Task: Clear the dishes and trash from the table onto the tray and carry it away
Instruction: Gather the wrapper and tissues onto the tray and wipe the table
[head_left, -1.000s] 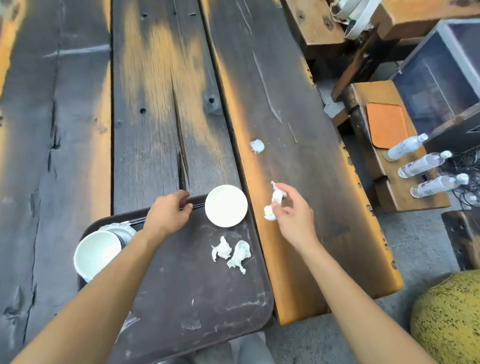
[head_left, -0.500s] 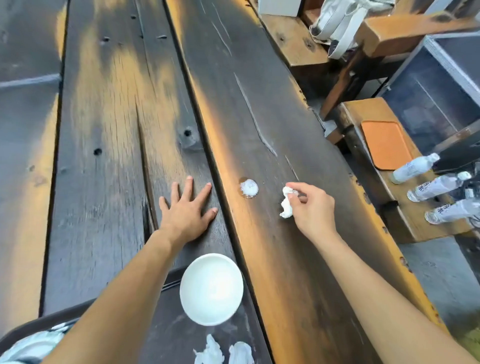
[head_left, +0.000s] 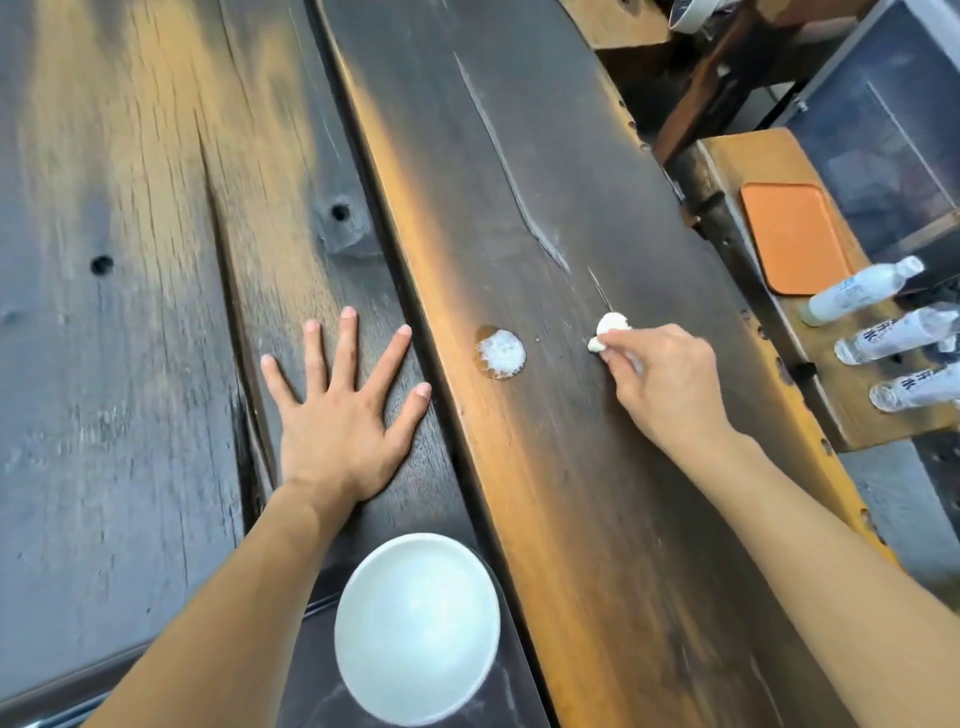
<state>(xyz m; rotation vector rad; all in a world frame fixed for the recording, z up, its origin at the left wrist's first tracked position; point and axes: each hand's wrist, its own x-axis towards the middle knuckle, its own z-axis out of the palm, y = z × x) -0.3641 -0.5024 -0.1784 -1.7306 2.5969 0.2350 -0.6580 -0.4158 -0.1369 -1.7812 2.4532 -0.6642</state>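
Note:
My right hand (head_left: 662, 384) pinches a crumpled white tissue (head_left: 609, 328) just above the right plank of the dark wooden table (head_left: 156, 260). A wet white wad in a small brown puddle (head_left: 500, 353) lies on that plank, a short way left of the tissue. My left hand (head_left: 343, 410) rests flat on the middle plank with fingers spread. A small white plate (head_left: 417, 627) sits at the far corner of the dark tray (head_left: 311, 670) at the bottom edge; most of the tray is out of view.
Right of the table stands a low wooden bench (head_left: 727, 161) with an orange pad (head_left: 792, 236) and three clear water bottles (head_left: 862, 291) lying on it. Beyond it is a grey bin (head_left: 893, 119). The table's right edge runs diagonally down to the right.
My right hand has carried the tissue forward from beside the tray to near the wet wad. My left hand left the tray and now lies flat on the table. The view moved forward.

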